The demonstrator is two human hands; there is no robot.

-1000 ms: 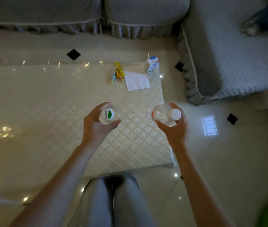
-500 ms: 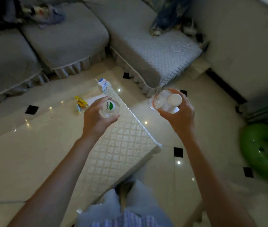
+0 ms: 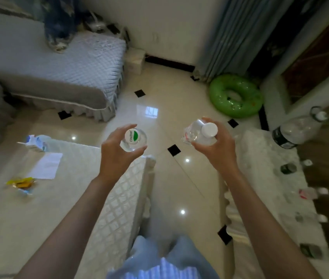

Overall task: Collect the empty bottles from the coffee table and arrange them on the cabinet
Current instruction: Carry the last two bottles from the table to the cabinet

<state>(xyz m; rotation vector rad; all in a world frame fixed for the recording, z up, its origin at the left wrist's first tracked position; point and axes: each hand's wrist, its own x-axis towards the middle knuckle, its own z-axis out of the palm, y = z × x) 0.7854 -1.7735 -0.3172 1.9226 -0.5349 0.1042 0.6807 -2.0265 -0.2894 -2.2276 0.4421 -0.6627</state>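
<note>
Left hand (image 3: 117,152) grips bottle (image 3: 133,137); right hand (image 3: 218,147) grips clear bottle (image 3: 197,133)

A glossy cream tiled floor (image 3: 165,109) with small black diamond insets runs through the room, mirroring a bright window and several ceiling lights. A grey quilted sofa (image 3: 62,63) with a ruffled skirt stands at upper left against a pale wall (image 3: 167,23). Blue-grey curtains (image 3: 246,31) hang at upper right, beside what seems to be dark wood panelling (image 3: 320,57), too blurred to tell. A green inflatable ring (image 3: 236,96) lies on the floor below the curtains.
</note>
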